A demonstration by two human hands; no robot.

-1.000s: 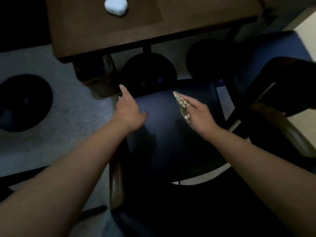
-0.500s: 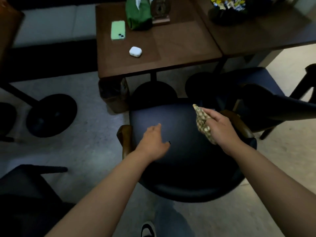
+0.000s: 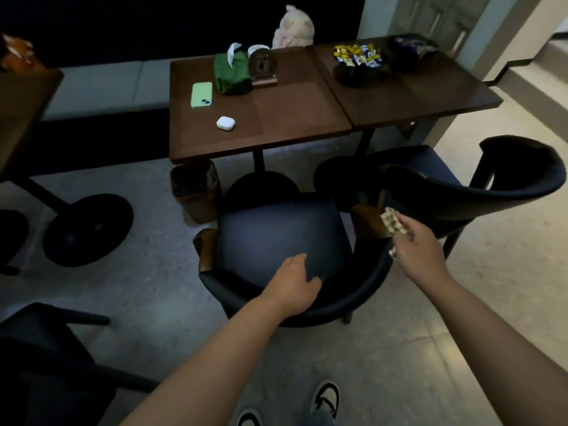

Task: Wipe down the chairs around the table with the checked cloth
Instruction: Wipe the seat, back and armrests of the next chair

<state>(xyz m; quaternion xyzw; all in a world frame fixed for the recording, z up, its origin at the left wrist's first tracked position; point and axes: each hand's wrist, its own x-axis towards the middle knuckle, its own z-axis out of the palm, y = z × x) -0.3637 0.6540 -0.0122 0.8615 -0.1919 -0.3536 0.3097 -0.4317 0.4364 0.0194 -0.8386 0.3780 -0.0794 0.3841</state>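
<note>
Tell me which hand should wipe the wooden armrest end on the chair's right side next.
Right. The right hand already grips the checked cloth beside that armrest end; the left hand is empty, over the seat.

We see a smooth, faintly glossy dark brown wooden tabletop (image 3: 295,118), a round-backed chair with matt dark-blue upholstery (image 3: 276,232) and polished wooden arm ends, a crumpled beige checked cloth (image 3: 392,224), and a matt speckled stone floor (image 3: 153,287).

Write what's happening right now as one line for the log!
step: wiping chairs | right hand: grips checked cloth by armrest | left hand: open, over chair back | seat: bare
</note>
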